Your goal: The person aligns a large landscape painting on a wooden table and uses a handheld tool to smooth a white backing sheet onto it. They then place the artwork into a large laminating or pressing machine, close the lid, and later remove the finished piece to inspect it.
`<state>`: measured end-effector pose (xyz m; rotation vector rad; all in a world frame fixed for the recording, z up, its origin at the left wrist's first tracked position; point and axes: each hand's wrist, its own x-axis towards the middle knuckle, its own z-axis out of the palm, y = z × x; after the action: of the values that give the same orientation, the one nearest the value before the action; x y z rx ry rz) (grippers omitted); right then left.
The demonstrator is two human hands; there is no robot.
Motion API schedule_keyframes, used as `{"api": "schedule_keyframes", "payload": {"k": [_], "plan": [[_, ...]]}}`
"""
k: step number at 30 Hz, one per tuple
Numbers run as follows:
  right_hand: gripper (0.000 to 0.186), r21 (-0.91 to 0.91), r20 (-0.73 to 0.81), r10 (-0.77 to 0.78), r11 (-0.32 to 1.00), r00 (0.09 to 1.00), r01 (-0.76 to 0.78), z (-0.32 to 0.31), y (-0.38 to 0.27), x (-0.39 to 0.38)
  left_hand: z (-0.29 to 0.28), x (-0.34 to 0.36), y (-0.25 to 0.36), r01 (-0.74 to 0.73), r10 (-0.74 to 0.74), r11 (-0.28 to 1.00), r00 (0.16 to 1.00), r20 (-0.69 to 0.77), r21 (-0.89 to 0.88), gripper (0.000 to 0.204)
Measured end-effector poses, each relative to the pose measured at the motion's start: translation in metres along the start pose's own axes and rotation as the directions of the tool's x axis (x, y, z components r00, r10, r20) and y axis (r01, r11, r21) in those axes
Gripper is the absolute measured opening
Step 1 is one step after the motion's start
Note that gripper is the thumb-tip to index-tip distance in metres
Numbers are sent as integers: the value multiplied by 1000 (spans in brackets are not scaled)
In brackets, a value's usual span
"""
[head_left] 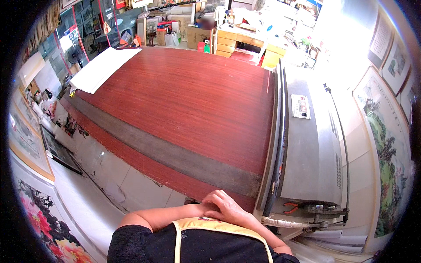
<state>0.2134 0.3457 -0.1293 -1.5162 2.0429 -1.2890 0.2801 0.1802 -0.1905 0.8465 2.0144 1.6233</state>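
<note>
Both my hands are together in front of my waist, at the near edge of a red-brown wood-grain table [188,105]. My right hand [227,207] lies on top, its bent fingers closed over my left wrist. My left hand [205,208] is mostly covered by the right one, so its fingers cannot be made out. A yellow-edged apron [219,225] over a dark top is just below them. Along the table's near side runs a dark grey strip [175,151]. White paper sheets [105,68] lie at the far left corner.
At the table's right stands a long grey machine [309,153] with a control panel [301,106], a black bar [277,144] and red-handled pliers [290,207]. A wooden desk [226,41] is at the back. Landscape paintings [380,144] line the right wall; a flower painting [48,223] is at lower left.
</note>
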Motion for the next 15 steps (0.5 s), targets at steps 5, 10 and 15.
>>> {"api": "schedule_keyframes", "payload": {"k": [5,10,15], "plan": [[37,-7,18,-4,1000,1000,4,3,23,-11,0,3,5,22,-21,998,1000,15,-50,40],[39,-31,6,39,999,999,-38,3,34,-23,16,20,-47,106,-102,993,993,66,-49,39],[34,-47,-94,-42,998,995,38,7,37,-26,20,21,-67,-130,129,984,991,-18,-118,42]]}}
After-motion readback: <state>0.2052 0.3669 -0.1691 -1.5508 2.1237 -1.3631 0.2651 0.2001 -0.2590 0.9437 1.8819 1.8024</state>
